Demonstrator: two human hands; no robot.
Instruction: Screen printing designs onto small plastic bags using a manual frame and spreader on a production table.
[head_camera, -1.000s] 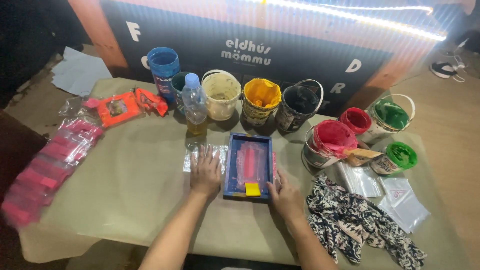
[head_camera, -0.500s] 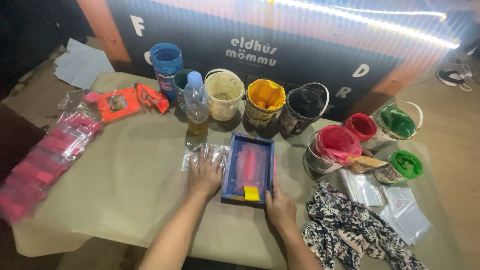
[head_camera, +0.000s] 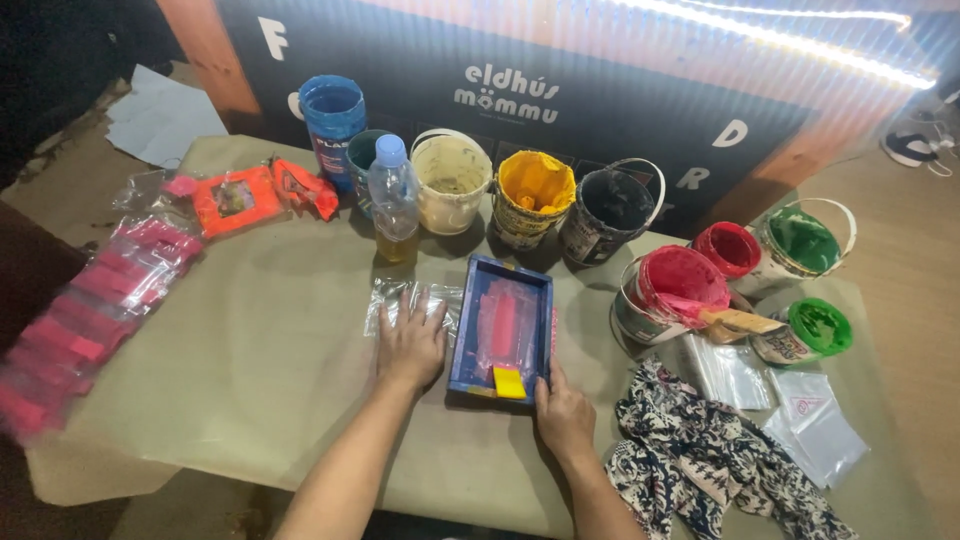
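Screen-printing workshop, open paint buckets, blue printing frame, paper-covered table

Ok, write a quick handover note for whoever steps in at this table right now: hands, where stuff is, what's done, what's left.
Left hand: flat on the clear bag, beside the frame.
Right hand: on the frame's near right corner.
Frame: blue, flat on the paper-covered table, pink ink inside, yellow squeegee at its near end.
Around: paint buckets along the far edge, bottle, patterned cloth at right, pink packets at left.
Done: ink already spread on the screen.
Left: frame not yet lifted; whether a print lies under it cannot be seen.
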